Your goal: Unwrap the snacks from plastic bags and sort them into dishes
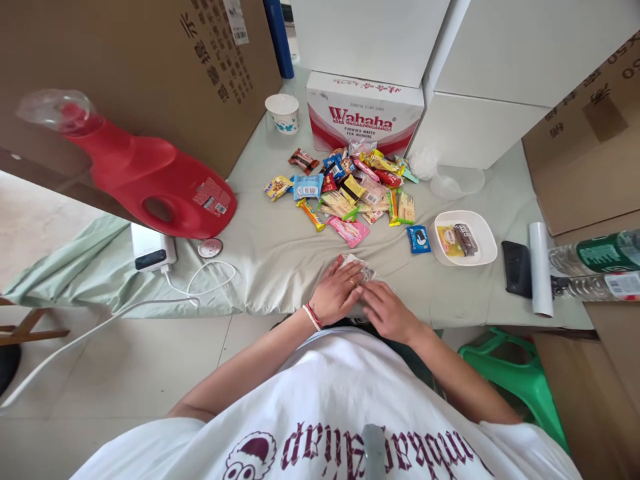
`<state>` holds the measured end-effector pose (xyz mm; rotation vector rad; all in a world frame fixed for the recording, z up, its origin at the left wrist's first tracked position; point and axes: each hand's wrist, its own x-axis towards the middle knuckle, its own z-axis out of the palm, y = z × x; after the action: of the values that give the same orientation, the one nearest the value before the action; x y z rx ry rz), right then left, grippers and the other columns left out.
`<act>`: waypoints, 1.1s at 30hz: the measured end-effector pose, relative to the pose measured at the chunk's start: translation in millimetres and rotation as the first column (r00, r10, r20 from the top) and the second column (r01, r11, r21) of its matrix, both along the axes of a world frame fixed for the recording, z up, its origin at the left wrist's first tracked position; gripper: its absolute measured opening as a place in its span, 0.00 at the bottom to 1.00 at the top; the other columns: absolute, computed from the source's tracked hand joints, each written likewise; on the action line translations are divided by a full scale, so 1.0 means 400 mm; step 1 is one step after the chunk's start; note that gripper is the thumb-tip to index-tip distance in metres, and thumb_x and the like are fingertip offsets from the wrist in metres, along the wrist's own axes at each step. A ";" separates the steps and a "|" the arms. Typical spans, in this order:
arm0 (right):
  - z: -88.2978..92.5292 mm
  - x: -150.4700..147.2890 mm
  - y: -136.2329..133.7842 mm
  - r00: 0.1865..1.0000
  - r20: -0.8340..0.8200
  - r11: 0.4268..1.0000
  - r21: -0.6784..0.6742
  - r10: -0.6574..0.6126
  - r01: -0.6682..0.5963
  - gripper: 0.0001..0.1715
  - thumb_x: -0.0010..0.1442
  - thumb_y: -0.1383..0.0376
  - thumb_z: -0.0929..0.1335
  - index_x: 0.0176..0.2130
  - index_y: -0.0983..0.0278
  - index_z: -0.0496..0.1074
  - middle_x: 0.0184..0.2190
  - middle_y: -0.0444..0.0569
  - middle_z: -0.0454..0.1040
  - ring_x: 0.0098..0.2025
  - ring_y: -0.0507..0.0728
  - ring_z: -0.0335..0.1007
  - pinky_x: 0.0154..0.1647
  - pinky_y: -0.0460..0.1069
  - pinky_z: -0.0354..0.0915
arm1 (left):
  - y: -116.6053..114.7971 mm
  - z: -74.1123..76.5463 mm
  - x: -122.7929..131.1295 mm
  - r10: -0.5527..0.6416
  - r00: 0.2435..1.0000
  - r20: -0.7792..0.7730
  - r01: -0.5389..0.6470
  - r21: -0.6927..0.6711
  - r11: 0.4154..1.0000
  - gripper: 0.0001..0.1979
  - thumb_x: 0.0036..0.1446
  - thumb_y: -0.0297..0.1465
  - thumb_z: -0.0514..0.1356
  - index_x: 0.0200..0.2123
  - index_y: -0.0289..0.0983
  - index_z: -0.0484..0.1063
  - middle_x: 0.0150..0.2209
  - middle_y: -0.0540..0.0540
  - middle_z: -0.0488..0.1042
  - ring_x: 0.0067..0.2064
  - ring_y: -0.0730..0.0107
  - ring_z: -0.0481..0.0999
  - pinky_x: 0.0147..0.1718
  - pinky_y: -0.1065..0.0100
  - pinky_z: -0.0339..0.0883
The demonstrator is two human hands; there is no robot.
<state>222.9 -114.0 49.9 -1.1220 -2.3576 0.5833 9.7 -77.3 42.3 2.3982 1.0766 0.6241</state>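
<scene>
My left hand [336,292] lies flat with its fingers stretched out over a crinkled clear wrapper [369,271] at the table's front edge. Close beside it, my right hand [393,312] rests with fingers extended, their tips at the wrapper's near side. Most of the wrapper is under the hands, so what it contains is hidden. Beyond them spreads a heap of wrapped snacks [351,190], with a pink packet [349,231] nearest the hands. A blue packet [419,239] lies by a white plastic bowl [489,252], which holds a yellow-and-brown packet [457,240].
Behind the snacks stand a Wahaha carton [365,113] and a paper cup [283,115]. A red jug [160,180] and a white power bank [153,248] with its cable are at left. At right lie a phone [517,268], a white roll [541,270] and bottles [605,253].
</scene>
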 end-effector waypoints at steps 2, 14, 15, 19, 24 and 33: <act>-0.013 0.028 -0.016 0.955 -0.063 0.957 0.008 -0.290 0.291 0.21 0.72 0.63 0.62 0.62 0.62 0.70 0.52 0.59 0.73 0.55 0.65 0.67 0.58 0.64 0.68 | -0.015 -0.026 0.003 0.010 0.996 -0.092 -0.001 0.094 0.996 0.23 0.73 0.36 0.51 0.66 0.38 0.67 0.71 0.41 0.65 0.74 0.57 0.60 0.75 0.44 0.38; 0.059 0.009 0.036 0.815 0.012 0.771 -0.314 -0.580 0.553 0.08 0.67 0.59 0.66 0.38 0.59 0.72 0.33 0.46 0.75 0.34 0.57 0.71 0.40 0.51 0.68 | -0.063 -0.096 0.017 0.251 0.955 -0.157 -0.191 0.321 0.928 0.23 0.68 0.31 0.59 0.64 0.47 0.72 0.65 0.45 0.74 0.63 0.52 0.73 0.67 0.47 0.55; 0.069 -0.010 0.059 0.832 0.008 0.788 -0.316 -0.555 0.529 0.07 0.66 0.59 0.67 0.37 0.59 0.72 0.32 0.46 0.75 0.33 0.56 0.71 0.40 0.50 0.67 | -0.061 -0.100 0.018 0.232 0.959 -0.165 -0.168 0.329 0.929 0.22 0.68 0.29 0.58 0.63 0.46 0.73 0.63 0.45 0.75 0.61 0.53 0.75 0.67 0.48 0.57; 0.063 -0.118 0.146 0.882 0.074 0.842 -0.269 -0.466 0.468 0.07 0.66 0.65 0.65 0.37 0.60 0.74 0.35 0.47 0.77 0.36 0.57 0.72 0.42 0.50 0.66 | -0.043 -0.093 0.015 0.119 0.977 -0.179 -0.048 0.358 0.933 0.18 0.67 0.23 0.56 0.55 0.38 0.78 0.59 0.39 0.78 0.62 0.54 0.75 0.64 0.51 0.63; 0.012 -0.191 0.151 0.914 0.062 0.900 -0.160 -0.400 0.405 0.16 0.73 0.65 0.59 0.47 0.62 0.75 0.42 0.53 0.74 0.44 0.59 0.72 0.49 0.53 0.69 | -0.044 -0.042 -0.064 -0.007 0.999 -0.034 0.015 0.226 0.974 0.28 0.62 0.24 0.55 0.65 0.31 0.67 0.65 0.31 0.70 0.70 0.50 0.65 0.66 0.46 0.64; 0.040 -0.244 0.103 0.837 0.451 0.945 0.052 -0.310 0.322 0.32 0.66 0.58 0.72 0.65 0.64 0.68 0.51 0.61 0.71 0.51 0.68 0.64 0.50 0.60 0.66 | -0.130 -0.053 -0.252 0.213 0.968 0.131 -0.238 0.226 0.945 0.20 0.60 0.18 0.54 0.52 0.40 0.73 0.54 0.41 0.80 0.68 0.51 0.68 0.63 0.40 0.67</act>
<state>125.3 -72.8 65.8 -1.7799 -2.4505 0.2475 -91.1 -129.1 21.1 2.4258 1.3075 1.0003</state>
